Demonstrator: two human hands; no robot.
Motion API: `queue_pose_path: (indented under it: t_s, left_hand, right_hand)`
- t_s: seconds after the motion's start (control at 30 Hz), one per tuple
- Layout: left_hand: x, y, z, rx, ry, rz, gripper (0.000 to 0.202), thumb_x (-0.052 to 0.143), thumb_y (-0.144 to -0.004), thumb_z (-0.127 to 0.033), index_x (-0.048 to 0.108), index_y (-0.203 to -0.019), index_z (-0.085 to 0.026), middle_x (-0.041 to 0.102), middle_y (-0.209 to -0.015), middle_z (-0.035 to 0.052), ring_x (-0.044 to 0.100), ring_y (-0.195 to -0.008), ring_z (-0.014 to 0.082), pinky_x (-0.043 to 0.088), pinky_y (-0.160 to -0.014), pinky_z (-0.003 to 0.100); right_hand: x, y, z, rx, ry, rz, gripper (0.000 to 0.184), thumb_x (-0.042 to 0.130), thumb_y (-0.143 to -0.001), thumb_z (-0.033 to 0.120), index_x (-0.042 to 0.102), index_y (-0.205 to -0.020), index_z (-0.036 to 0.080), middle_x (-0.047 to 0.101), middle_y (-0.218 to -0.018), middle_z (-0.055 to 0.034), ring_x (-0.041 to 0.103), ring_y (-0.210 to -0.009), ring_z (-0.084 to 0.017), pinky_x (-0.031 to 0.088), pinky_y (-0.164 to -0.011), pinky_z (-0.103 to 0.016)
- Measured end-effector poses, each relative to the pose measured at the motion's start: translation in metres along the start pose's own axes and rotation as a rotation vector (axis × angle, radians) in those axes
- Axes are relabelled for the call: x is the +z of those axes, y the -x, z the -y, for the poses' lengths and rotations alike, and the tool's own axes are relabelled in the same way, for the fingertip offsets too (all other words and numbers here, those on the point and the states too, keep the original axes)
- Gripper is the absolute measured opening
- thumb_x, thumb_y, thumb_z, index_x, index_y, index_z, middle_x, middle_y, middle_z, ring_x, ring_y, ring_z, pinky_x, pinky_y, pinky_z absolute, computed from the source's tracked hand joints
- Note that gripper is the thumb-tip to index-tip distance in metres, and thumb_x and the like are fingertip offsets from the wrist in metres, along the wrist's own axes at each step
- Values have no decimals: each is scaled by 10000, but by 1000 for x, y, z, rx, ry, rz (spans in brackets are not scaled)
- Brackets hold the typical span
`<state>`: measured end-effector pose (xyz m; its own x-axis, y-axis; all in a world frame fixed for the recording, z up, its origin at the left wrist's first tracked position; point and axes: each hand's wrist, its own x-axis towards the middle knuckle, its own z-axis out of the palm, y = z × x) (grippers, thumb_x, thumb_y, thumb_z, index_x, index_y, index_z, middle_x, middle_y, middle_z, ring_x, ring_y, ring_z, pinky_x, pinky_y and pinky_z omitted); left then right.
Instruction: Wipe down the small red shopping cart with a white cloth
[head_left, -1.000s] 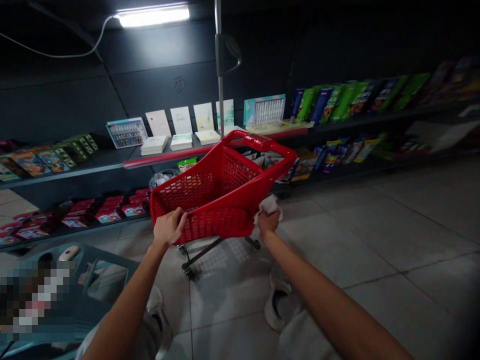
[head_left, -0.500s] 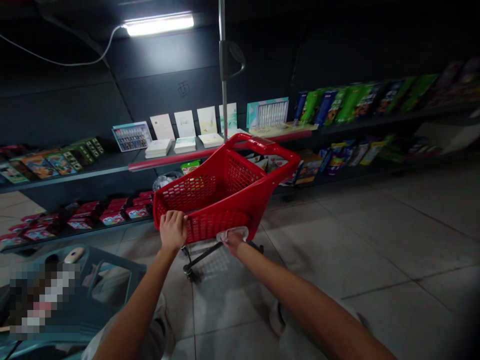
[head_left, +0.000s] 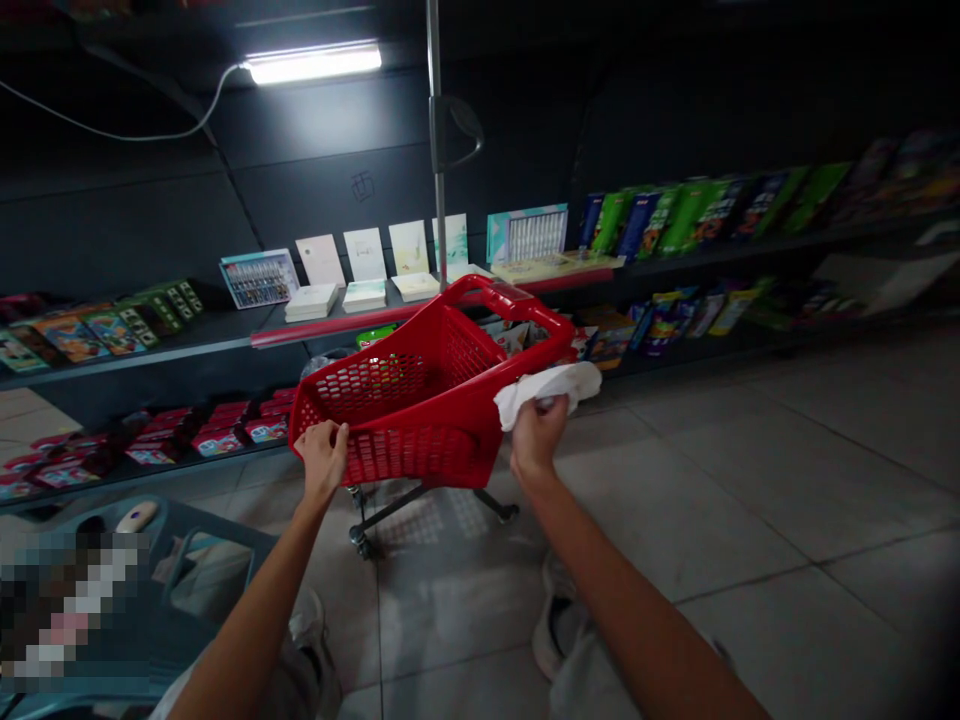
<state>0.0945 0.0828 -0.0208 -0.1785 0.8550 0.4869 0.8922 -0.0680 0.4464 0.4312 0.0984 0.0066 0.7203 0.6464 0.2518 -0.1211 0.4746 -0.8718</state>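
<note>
A red plastic shopping cart (head_left: 420, 455) with perforated sides stands in front of me, its handle (head_left: 517, 300) toward the right. My left hand (head_left: 324, 455) is closed over the rim at the cart's left end. In my right hand (head_left: 538, 435) is a white cloth (head_left: 555, 385), bunched up and held against or close to the cart's side below the handle; I cannot tell whether it touches. The cart's basket shows nothing inside. Its dark legs end in small casters (head_left: 361, 540).
Behind the cart runs a dark shelf (head_left: 330, 328) with books, boxed pen sets and snack bags. Red packages (head_left: 225, 425) line the lower shelf. A blue-grey plastic stool (head_left: 169, 540) stands at my lower left. A metal pole (head_left: 441, 190) rises behind the cart.
My right hand has moved up and right with the cloth, from the cart's lower side toward the handle end. My left hand stays on the rim.
</note>
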Motion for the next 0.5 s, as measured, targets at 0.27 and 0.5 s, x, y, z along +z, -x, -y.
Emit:
queue_pose_path:
  t_s: [0.27,0.5]
  left_hand:
    - [-4,-20,14,-60,23,8,332,433,-945,-457,517,-718,-230,656,-831,40,580,-966,242,316,-1049,456]
    - [-8,-32,27,-122,-51,-20,351,502,-883,-493,516,-661,-221,647,-793,42,588,-973,255,340,-1028,446]
  right_hand:
    - [-4,-10,10,-33,52,18,425,612,-731,309,576,-1131,169,679,-1029,-52,631,-894,-163,512,-915,-340]
    - [-2,1,-9,398,-315,40,311,644,-706,342,543,-977,230,674,-915,33,647,-787,-117,545,-730,-268]
